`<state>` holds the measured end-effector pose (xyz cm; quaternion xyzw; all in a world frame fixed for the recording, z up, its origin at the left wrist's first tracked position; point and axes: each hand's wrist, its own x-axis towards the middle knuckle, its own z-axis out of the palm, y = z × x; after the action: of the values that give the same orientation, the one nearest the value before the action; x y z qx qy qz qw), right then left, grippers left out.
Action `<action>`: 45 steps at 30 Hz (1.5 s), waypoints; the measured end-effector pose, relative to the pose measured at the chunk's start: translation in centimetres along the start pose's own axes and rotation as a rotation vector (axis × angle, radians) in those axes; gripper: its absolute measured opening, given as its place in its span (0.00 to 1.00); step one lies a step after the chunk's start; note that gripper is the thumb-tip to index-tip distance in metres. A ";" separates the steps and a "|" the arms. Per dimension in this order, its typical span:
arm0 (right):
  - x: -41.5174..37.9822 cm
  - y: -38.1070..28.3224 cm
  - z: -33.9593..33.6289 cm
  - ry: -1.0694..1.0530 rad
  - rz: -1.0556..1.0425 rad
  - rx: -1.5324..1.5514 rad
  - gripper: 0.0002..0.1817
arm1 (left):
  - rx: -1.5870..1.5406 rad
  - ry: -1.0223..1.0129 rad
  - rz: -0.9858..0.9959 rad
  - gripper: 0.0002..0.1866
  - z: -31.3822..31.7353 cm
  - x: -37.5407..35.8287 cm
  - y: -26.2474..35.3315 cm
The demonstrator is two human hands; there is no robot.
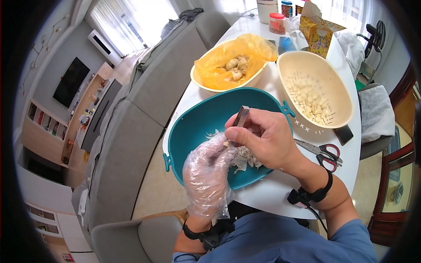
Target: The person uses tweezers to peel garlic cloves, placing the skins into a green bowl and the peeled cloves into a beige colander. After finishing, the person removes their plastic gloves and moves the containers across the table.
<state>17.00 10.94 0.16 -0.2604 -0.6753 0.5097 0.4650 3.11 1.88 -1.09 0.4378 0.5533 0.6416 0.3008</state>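
My left hand [207, 168], in a clear plastic glove, is closed in a pinch on a garlic clove [226, 143], mostly hidden by the fingers. Bare, my right hand [267, 136] grips a narrow, flat metal tool [241, 117], its upper end sticking up past the fingers and its lower end at the clove; I cannot tell its exact kind. Both hands meet over a teal basin [193, 125]. Papery garlic skins [244, 159] lie in the basin below them.
Behind the basin, a cream bowl [198, 83] holds a yellow bag [254, 44] with garlic bulbs [237, 65]. Peeled cloves [310, 98] fill part of a cream colander [346, 103] to the right. Scissors [326, 155] and a phone [344, 135] lie beside my right forearm. A yellow box [316, 37] stands farther back.
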 end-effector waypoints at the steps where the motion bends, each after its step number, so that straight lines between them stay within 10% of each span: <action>1: -0.1 -0.2 0.1 -0.003 0.001 0.002 0.12 | 0.001 0.003 -0.001 0.12 -0.3 0.1 0.0; 24: -0.4 0.0 0.6 -0.037 0.039 0.131 0.13 | 0.657 0.052 0.537 0.11 -0.8 0.0 -0.9; 45: -0.1 0.7 0.8 -0.001 0.142 0.214 0.12 | 0.577 0.020 0.305 0.10 -0.3 0.5 -0.5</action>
<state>16.29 10.75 -0.56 -0.2560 -0.5972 0.6107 0.4526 2.52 2.31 -1.44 0.5767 0.6432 0.5002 0.0591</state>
